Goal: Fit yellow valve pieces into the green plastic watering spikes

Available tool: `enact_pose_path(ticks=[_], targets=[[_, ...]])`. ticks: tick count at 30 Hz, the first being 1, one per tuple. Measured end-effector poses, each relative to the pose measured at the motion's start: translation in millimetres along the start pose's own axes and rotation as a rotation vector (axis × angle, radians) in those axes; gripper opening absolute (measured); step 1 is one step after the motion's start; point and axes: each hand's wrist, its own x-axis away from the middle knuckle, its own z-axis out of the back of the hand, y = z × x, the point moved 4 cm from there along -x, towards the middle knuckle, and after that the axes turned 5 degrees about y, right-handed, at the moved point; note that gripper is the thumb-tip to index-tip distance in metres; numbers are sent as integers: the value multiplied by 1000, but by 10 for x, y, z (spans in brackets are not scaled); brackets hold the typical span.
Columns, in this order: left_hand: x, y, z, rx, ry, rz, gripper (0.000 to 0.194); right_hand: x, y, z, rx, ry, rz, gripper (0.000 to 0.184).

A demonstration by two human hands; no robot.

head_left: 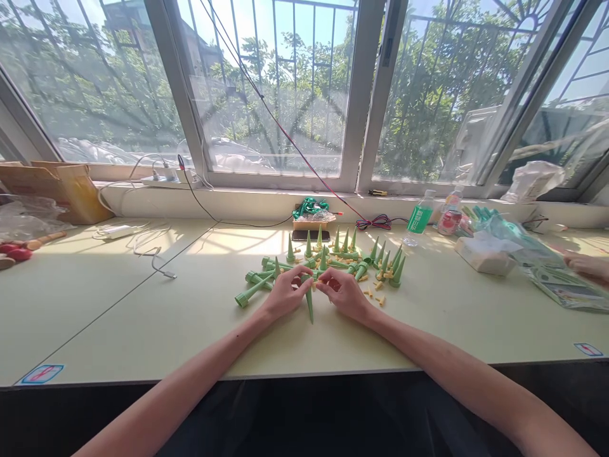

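On the near side of the phone [311, 235], as the head view shows it, the left hand [287, 293] has its thumb and fingers closed around the top of a green spike [310, 308], whose tip points back toward the person. Whether that tip touches the table [190, 336] I cannot tell. The right hand [349, 295] meets it from the other side with thumb and fingers drawn together; whether they pinch a small yellow piece is too covered to say.

The likeliest trouble, I judge, is a slip: the grip is at the wide end only, so a sideways push from the right hand could swing the narrow end. A small part pressed in askew could jam or spring loose.

Standing spikes [398, 273] crowd both sides of the phone, and lying spikes [257, 290] spread to its near left. Those upright ones look easy to topple, because knuckles work so near them. Yellow fittings [380, 301] lie loose to the phone's near right, where a forearm sweep could scatter them. The bottle [419, 219], farther right of the phone, and a co-worker's hand [590, 265], farther right again, seem too far off to interfere.
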Motion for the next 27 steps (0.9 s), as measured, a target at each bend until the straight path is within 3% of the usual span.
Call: enact_pose_path(ticks=[7, 27], targets=[[33, 39, -19, 38, -100, -11, 31, -5, -20, 16, 29, 19, 15, 22], [27, -96, -31, -104, -72, -120, 30, 2, 55, -16, 51, -21, 20, 13]])
